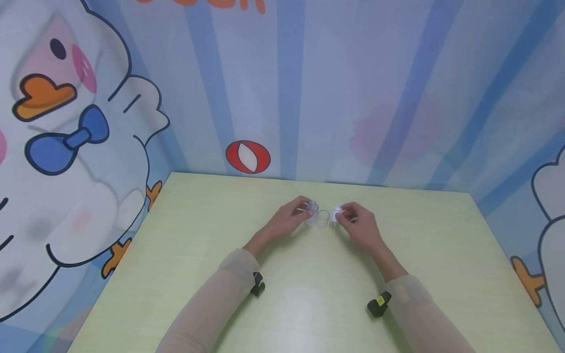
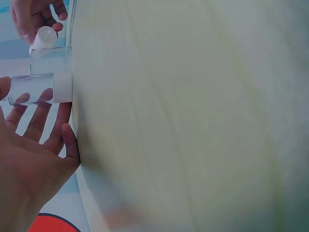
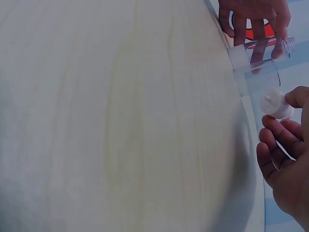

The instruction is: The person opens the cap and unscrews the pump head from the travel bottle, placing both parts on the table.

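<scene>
My left hand [image 1: 286, 216] holds a small clear bottle [image 2: 36, 89] upright between thumb and fingers. The bottle has a white base [image 2: 63, 87] down at the tabletop and a bare threaded neck [image 3: 291, 44] on top. Just right of it stands a clear, open-topped cylinder [image 3: 260, 77], like a cap or cup. On its other side my right hand [image 1: 363, 225] pinches a small white cap-like piece [image 3: 273, 102] between thumb and index finger. That piece is tilted, its round end showing in both wrist views.
The pale wood-look table [image 1: 304, 304] runs back to a printed blue-striped backdrop [image 1: 335, 98]. Cartoon-covered cloth also lines both sides. A dark wrist camera [image 1: 258, 284] is strapped at the left sleeve, another wrist camera [image 1: 378, 305] at the right.
</scene>
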A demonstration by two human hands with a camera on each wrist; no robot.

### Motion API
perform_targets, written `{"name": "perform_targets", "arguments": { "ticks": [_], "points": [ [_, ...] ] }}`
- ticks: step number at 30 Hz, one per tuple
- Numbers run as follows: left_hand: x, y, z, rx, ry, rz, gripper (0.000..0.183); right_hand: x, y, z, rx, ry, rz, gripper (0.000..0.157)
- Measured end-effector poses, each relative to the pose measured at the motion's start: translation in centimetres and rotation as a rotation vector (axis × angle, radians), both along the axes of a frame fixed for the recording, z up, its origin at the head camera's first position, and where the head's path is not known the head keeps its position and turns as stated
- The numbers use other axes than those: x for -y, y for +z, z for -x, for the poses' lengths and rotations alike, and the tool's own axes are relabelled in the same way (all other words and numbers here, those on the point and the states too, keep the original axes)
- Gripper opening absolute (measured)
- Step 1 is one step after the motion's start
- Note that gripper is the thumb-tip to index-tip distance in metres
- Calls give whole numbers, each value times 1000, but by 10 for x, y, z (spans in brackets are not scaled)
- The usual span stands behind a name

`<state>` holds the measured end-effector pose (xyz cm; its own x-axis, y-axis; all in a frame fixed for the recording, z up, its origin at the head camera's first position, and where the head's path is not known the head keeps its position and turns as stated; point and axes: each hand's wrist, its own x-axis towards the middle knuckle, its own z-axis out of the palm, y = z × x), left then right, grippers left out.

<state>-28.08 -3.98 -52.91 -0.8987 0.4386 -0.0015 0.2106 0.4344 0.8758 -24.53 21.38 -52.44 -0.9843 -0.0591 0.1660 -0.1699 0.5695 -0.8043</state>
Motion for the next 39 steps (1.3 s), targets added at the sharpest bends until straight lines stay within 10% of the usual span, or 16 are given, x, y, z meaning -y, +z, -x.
{"name": "perform_targets", "arguments": {
  "ticks": [39],
  "points": [
    [0, 1, -1, 23, 7, -3, 44, -2, -6, 9, 90, 49, -133, 29]
  ]
}}
